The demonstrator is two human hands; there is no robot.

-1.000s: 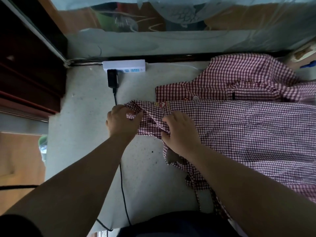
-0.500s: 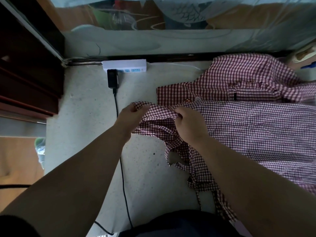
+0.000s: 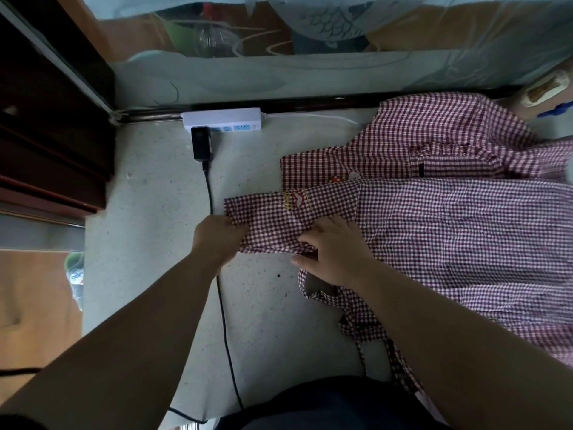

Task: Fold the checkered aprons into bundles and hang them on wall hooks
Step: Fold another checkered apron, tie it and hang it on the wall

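Your left hand [image 3: 217, 235] grips the left edge of the near apron [image 3: 449, 243]. The fingers curl round the cloth, and their tips are hidden under it. Your right hand [image 3: 336, 254] lies on top of the same narrow end, just beside the left. Its fingers [image 3: 313, 235] are fairly straight and close together and press the checks down, and the thumb is spread toward you along a fold. The rest of that apron spreads out flat to your right on the speckled counter [image 3: 148, 243] (its ties trail off near your body). The far apron [image 3: 434, 144] lies behind it, partly overlapped. A black plug [image 3: 201, 143] sits in the white power strip [image 3: 229, 118], and its cable [image 3: 220, 293] runs beneath your left wrist.
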